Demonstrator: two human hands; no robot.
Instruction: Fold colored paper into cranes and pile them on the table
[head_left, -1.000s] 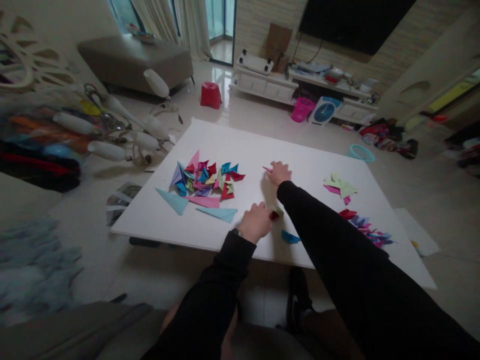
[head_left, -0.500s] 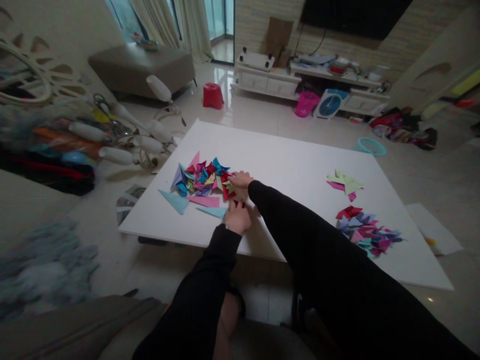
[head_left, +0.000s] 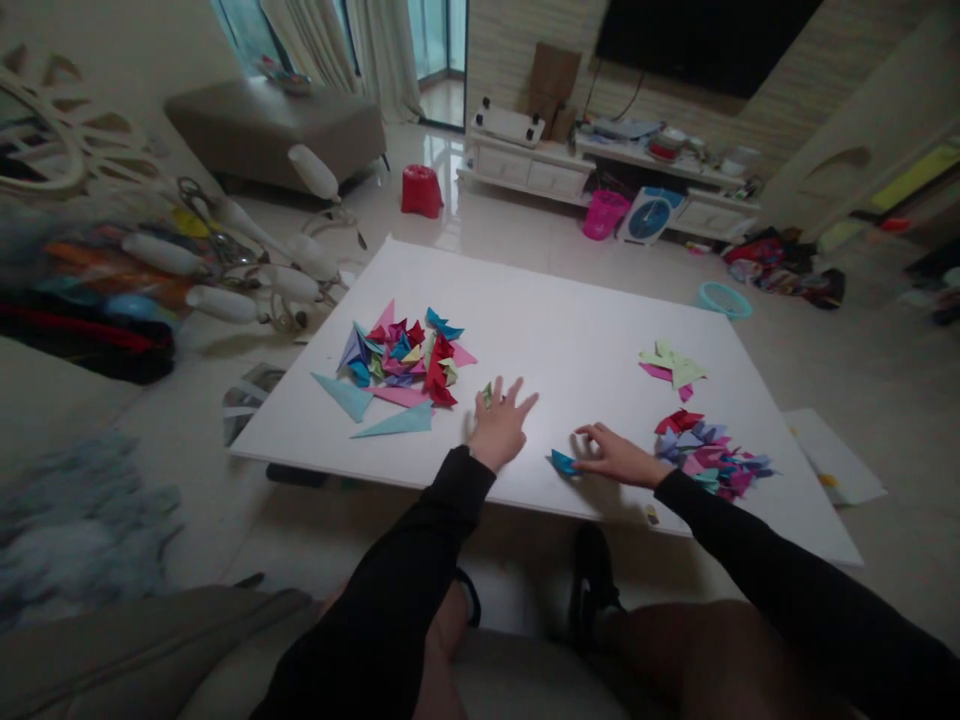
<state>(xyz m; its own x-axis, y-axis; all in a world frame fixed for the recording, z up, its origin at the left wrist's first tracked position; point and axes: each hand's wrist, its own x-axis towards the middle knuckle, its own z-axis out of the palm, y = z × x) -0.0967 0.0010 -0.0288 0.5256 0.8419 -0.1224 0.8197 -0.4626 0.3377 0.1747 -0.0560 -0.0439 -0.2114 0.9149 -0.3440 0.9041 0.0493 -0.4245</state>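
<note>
My left hand (head_left: 501,430) lies over the table near its middle, fingers spread, with a small green folded paper (head_left: 487,396) partly showing beside its fingertips. My right hand (head_left: 619,457) is farther right, thumb and forefinger apart. Its thumb reaches the end of a blue folded paper (head_left: 562,463); whether it touches is unclear. Left of my hands lies a mixed heap of colourful folded papers (head_left: 405,352), with light-blue pointed pieces (head_left: 397,422) in front. A second heap of folded papers (head_left: 712,460) sits beyond my right wrist.
Pale green folded papers (head_left: 679,366) rest on a magenta one at the right of the white table (head_left: 570,320). A small yellowish item (head_left: 652,515) is by the front edge. A lamp with several white shades (head_left: 311,172) stands left, a red stool (head_left: 421,191) behind the table.
Both hands went left to the heap, then came back right and parted. Red papers at the heap's right side and the light-blue piece in front have shifted. My right hand is now by the blue paper.
</note>
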